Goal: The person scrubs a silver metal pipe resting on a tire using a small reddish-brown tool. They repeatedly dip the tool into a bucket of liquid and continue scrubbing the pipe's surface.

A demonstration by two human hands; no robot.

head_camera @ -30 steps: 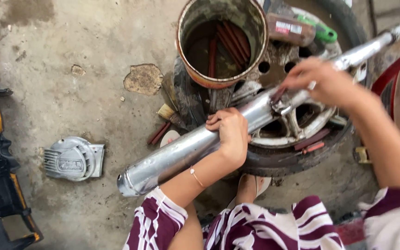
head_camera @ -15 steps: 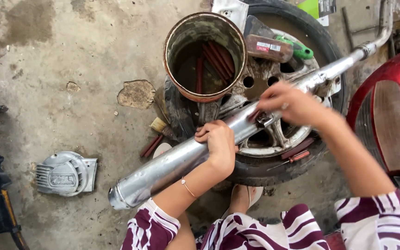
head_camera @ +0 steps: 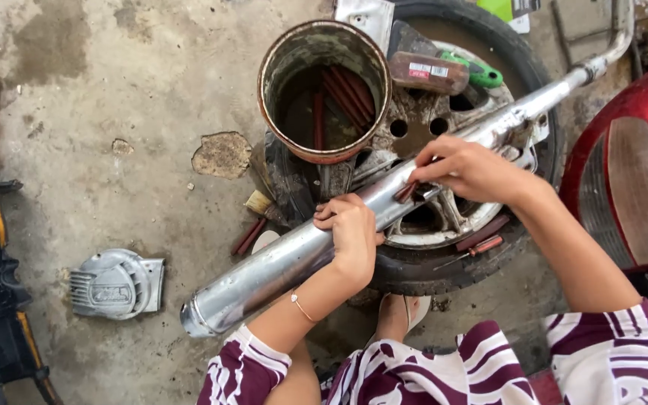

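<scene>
head view: nearest the camera, the left hand is wrapping its fingers over the chrome exhaust pipe, clenched around the fat muffler section to steady it. the pipe is lying diagonally, its open tail end low near the person's knee and its thin neck rising across the wheel towards the upper right. further along, the right hand is pinching a small reddish-brown tool against the pipe's underside where it is crossing the alloy rim; what kind of tool it is cannot be told. to work well here, the steadying grip should be kept firm so the round body is not rolling on the tyre, and the tool tip kept square to the metal rather than skating off the curve. beyond the hands, a rusty round can is standing on the wheel, open-topped, holding several reddish rods or tool handles leaning against its inner wall over a dark bottom. behind it, a brown block and a green handle are resting on the wheel.
</scene>
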